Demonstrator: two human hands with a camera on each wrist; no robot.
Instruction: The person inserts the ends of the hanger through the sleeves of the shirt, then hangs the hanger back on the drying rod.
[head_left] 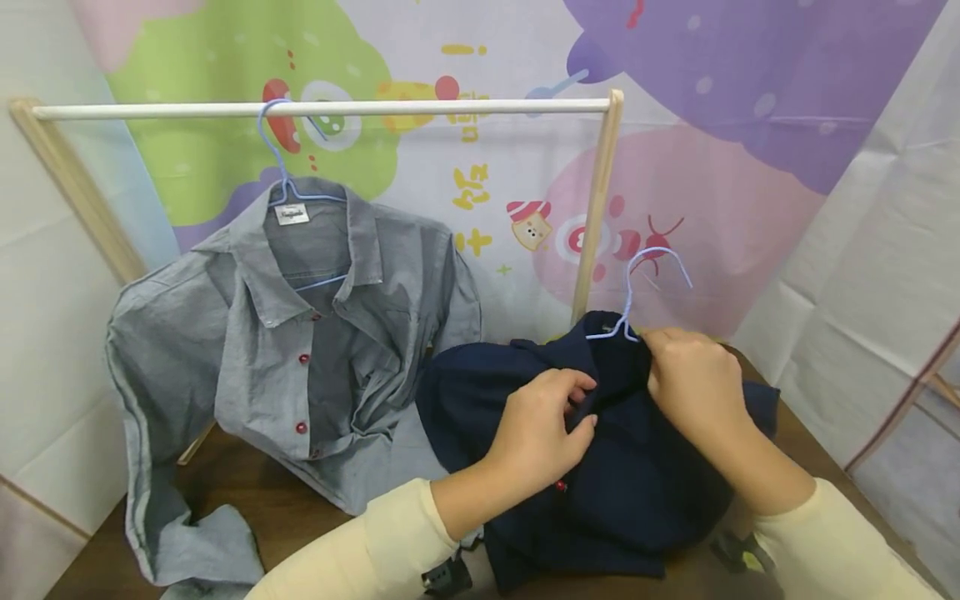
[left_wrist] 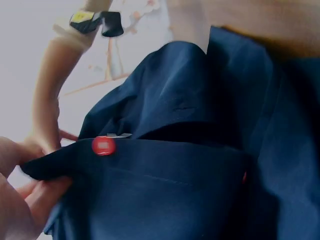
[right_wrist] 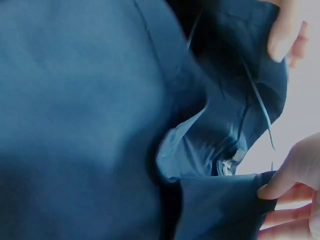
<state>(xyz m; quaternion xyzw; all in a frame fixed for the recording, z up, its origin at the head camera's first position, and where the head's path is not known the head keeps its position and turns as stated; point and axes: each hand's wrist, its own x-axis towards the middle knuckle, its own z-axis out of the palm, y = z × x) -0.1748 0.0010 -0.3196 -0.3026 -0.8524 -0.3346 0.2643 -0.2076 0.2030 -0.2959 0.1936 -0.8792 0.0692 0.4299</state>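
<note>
A navy shirt (head_left: 465, 387) with red buttons lies on the table with a light blue hanger (head_left: 628, 292) inside its neck, the hook standing up. My left hand (head_left: 540, 425) pinches the shirt's front edge near the collar; in the left wrist view a red button (left_wrist: 103, 145) shows close to the fingers. On the other side of the neck opening my right hand (head_left: 697, 379) grips the collar between thumb and fingers, as the right wrist view shows. Part of the hanger (right_wrist: 260, 102) runs inside the neck there. Its arms are mostly hidden under cloth.
A grey shirt (head_left: 172, 333) hangs to the left on another light blue hanger (head_left: 273, 150), over the white rail (head_left: 450, 107) of a wooden rack (head_left: 600, 200). Its lower part rests on the brown table (head_left: 225, 467). A printed curtain (head_left: 480, 50) hangs behind.
</note>
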